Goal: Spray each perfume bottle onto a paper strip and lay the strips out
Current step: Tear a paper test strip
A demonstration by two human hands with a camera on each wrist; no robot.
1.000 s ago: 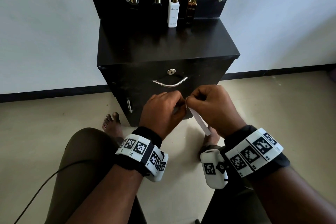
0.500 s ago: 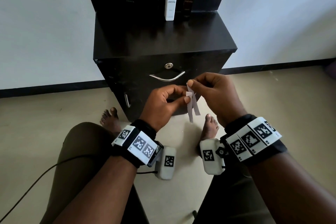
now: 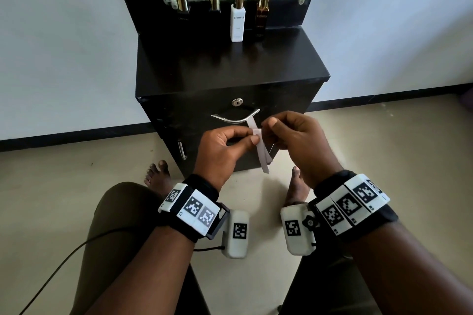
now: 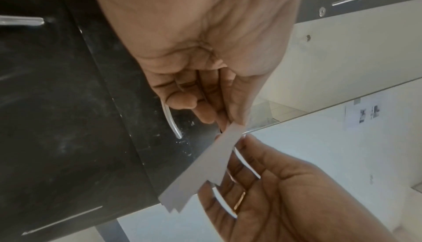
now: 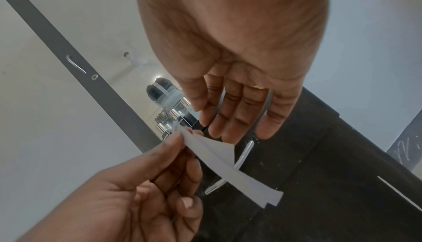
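Your left hand (image 3: 222, 151) is pinching the paper strips (image 3: 262, 153) by their top ends while your right hand (image 3: 294, 140) is peeling one loose, in front of the cabinet (image 3: 230, 71). You're separating strips; next you're needing one free and a perfume bottle (image 3: 237, 18) from the cabinet top.

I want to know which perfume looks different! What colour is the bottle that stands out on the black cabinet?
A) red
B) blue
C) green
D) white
D: the white bottle with a gold cap stands in the row on the black cabinet, beside darker bottles, in front of the mirror.
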